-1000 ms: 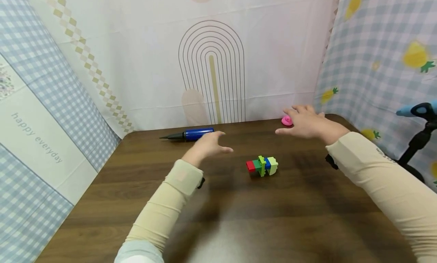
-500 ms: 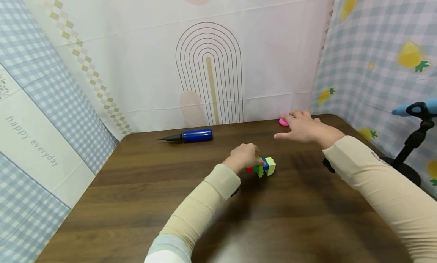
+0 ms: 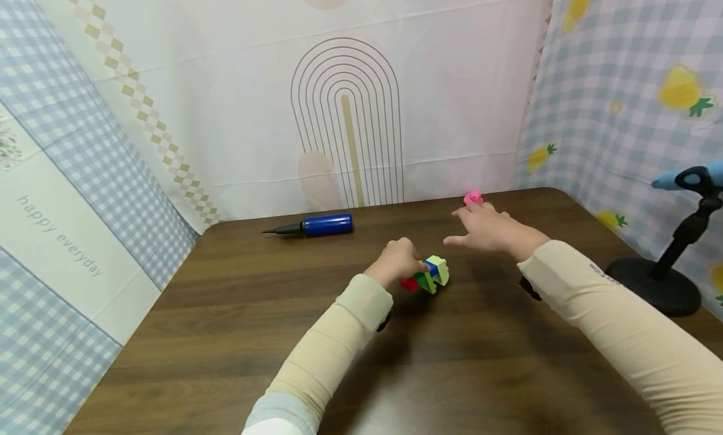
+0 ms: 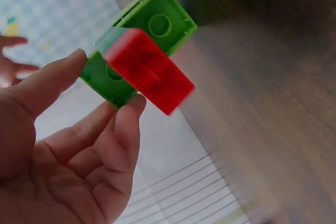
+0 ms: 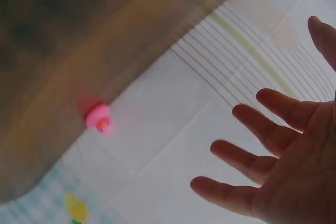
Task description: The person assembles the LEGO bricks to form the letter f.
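My left hand (image 3: 397, 259) pinches a small toy of building bricks (image 3: 436, 270) between thumb and fingers, near the middle of the table. Its bricks are red, dark green, lime green, blue and pale yellow-green. The left wrist view shows the red brick (image 4: 149, 72) facing the camera, with the thumb and fingers at the green brick (image 4: 160, 24) behind it. To the right, my right hand (image 3: 488, 231) hovers over the table, fingers spread and holding nothing. Just beyond it sits a pink rubber duck (image 3: 473, 198), also visible in the right wrist view as a pink duck (image 5: 98, 118).
A blue hand pump (image 3: 327, 225) with a black nozzle lies at the back left of the brown wooden table (image 3: 226, 334). At the right stands a black stand (image 3: 655, 284) bearing something light blue. Patterned cloth (image 3: 248, 96) hangs behind the table.
My left hand has moved right to the brick toy, taken hold of it and tilted it. My right hand has come slightly nearer and left, uncovering more of the duck.
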`<act>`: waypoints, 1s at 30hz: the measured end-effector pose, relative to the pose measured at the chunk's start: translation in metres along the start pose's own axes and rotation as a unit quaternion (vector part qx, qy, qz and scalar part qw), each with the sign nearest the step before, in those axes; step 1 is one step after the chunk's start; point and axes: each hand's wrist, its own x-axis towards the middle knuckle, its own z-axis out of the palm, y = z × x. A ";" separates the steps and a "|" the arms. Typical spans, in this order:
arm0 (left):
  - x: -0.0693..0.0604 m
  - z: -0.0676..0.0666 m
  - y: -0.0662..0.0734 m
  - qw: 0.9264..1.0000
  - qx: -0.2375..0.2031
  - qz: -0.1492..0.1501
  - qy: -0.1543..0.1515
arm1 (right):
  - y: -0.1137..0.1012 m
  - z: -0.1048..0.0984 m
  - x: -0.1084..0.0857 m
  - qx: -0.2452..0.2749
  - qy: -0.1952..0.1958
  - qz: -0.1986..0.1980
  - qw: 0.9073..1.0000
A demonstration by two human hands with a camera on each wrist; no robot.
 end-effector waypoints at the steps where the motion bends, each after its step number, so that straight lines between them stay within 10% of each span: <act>1: 0.000 -0.001 -0.002 1.000 -0.014 -0.006 0.002 | -0.001 0.004 0.001 0.003 -0.002 -0.004 1.000; 9: -0.002 -0.003 -0.025 0.978 -0.193 -0.074 -0.010 | -0.004 0.040 0.013 0.077 -0.046 -0.046 0.995; 18: 0.000 0.008 -0.041 0.948 -0.296 -0.111 -0.030 | -0.013 0.070 0.033 0.164 -0.059 -0.026 0.984; 30: -0.003 0.012 -0.040 0.977 -0.176 -0.111 -0.050 | -0.022 0.078 0.045 0.158 -0.051 -0.020 0.986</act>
